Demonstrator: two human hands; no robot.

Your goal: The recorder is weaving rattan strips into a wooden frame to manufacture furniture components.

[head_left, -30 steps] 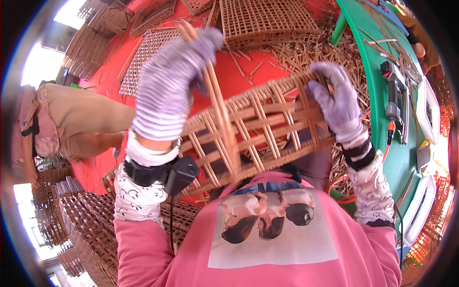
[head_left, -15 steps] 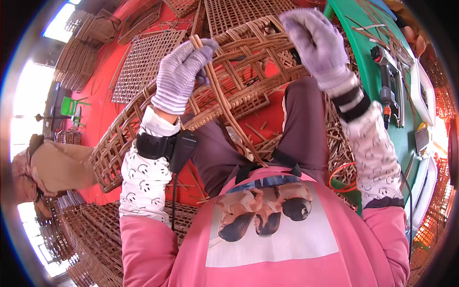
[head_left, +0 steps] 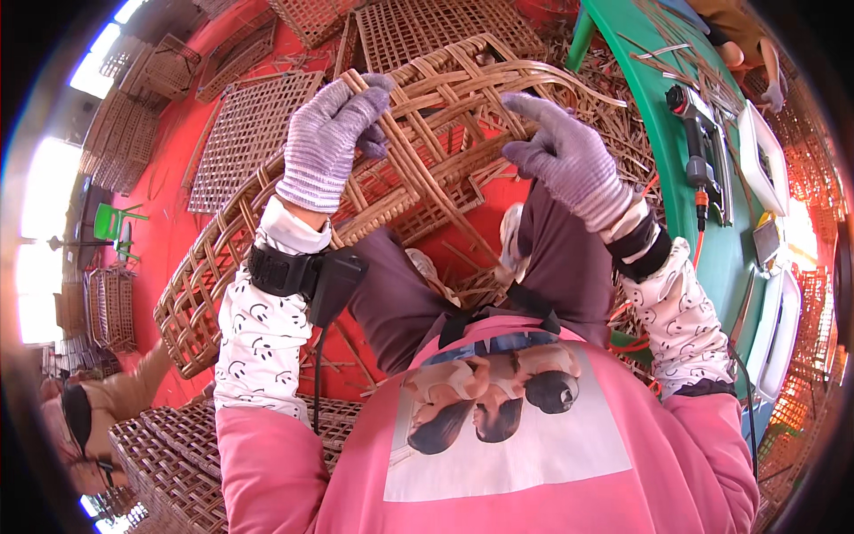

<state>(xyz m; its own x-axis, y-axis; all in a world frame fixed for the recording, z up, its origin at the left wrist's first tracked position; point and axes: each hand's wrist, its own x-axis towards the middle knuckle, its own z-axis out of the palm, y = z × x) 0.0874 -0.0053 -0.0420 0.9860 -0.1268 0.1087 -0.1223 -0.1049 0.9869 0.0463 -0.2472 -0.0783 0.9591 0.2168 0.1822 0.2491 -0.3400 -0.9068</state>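
Observation:
A brown woven rattan frame (head_left: 369, 218) with an open lattice lies slanted across and beyond my knees. My left hand (head_left: 331, 147), in a striped grey-purple glove, is closed at its upper left part. Its fingers pinch brown rattan strips (head_left: 438, 194), whose short ends stick up above the fingers and whose long ends slope down toward my lap. My right hand (head_left: 574, 165), gloved alike, hovers over the frame's right end with thumb and forefinger apart and nothing visible between them. A loose strand (head_left: 583, 87) curves out past that end.
On the right, a green table (head_left: 642, 116) carries a nail gun (head_left: 698, 147), white trays (head_left: 765, 156) and loose strips. Woven panels (head_left: 253, 138) lie on the red floor, with stacked lattice pieces (head_left: 191, 454) at lower left. A green chair (head_left: 116, 227) stands far left. Other people are at both sides.
My right hand has come down and inward to the frame's right end, its fingers spreading. A strand now curves out at that end. My left hand keeps its grip.

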